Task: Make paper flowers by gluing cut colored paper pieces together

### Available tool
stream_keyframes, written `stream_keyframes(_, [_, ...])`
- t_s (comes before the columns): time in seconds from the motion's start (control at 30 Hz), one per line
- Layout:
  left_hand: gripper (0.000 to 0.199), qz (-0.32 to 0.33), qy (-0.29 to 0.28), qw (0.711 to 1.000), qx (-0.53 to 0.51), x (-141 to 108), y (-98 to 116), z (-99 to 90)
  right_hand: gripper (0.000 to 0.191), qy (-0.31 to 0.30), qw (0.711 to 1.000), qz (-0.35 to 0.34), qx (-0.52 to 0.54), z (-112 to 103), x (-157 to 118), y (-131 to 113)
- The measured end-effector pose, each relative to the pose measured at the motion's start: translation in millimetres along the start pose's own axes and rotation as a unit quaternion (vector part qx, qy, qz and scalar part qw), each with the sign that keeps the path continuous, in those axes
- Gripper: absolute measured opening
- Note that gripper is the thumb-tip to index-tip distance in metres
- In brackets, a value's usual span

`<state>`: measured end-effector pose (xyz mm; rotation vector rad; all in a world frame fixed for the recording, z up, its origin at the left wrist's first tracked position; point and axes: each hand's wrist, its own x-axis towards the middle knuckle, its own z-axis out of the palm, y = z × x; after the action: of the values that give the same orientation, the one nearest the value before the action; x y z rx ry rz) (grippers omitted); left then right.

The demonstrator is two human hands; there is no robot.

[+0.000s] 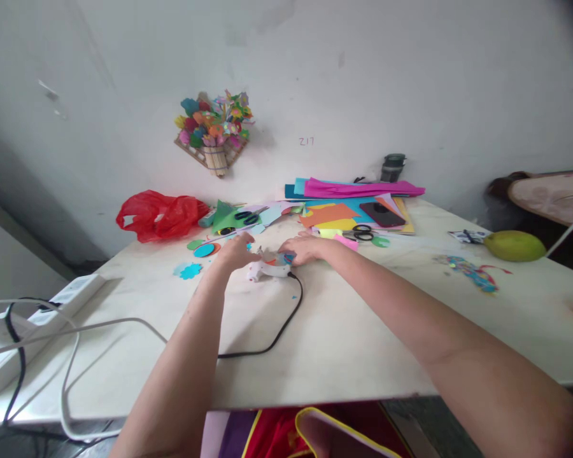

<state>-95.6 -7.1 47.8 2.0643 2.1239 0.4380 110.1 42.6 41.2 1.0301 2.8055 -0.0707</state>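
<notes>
White corded device (pixel 270 270) sits between the separated hands (pixel 304 248); whether either grips it, I cannot tell.

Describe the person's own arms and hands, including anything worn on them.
The left hand and right hand are gloveless, and both forearms are bare of sleeves. No watch or bracelet can be made out. Below, red cloth with yellow edging appears to be clothing.

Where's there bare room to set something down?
The widest bare patch lies right of your right forearm, nearer you than the colorful bundle. Another lies between that forearm and the black cord. It's crowded around the white tool, left hand and right hand, and toward the wall: papers, scissors, phone.
</notes>
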Motion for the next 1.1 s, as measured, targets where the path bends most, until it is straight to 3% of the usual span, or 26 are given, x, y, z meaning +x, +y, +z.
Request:
stream_keyframes(0.13, [0.069,0.006,-0.067,0.997,0.047,-11,5,0.4,0.064,-0.009,1.0,-0.02,0.012,10,-2,-7])
stream_keyframes(0.3, [0.081,0.002,-0.102,0.992,0.073,-16,11,3.9,0.055,0.027,0.999,-0.022,-0.006,20,0,-7])
stream_keyframes(0.5, [0.078,-0.005,-0.079,0.995,0.053,-14,9,10.7,0.052,0.044,0.998,-0.03,-0.026,20,-1,-5])
stream_keyframes(0.67, [0.074,0.008,-0.068,0.996,0.053,-12,9,10.4,0.044,0.092,0.993,0.012,-0.067,17,-8,-9])
stream_keyframes(0.8, [0.07,0.028,-0.061,0.997,0.048,-3,5,9.0,0.031,0.092,0.992,0.032,-0.079,16,-10,-14])
stream_keyframes(1.1, [0.06,0.117,-0.025,0.992,0.03,36,-16,26.3,0.03,0.053,0.991,0.057,-0.105,10,-2,-24])
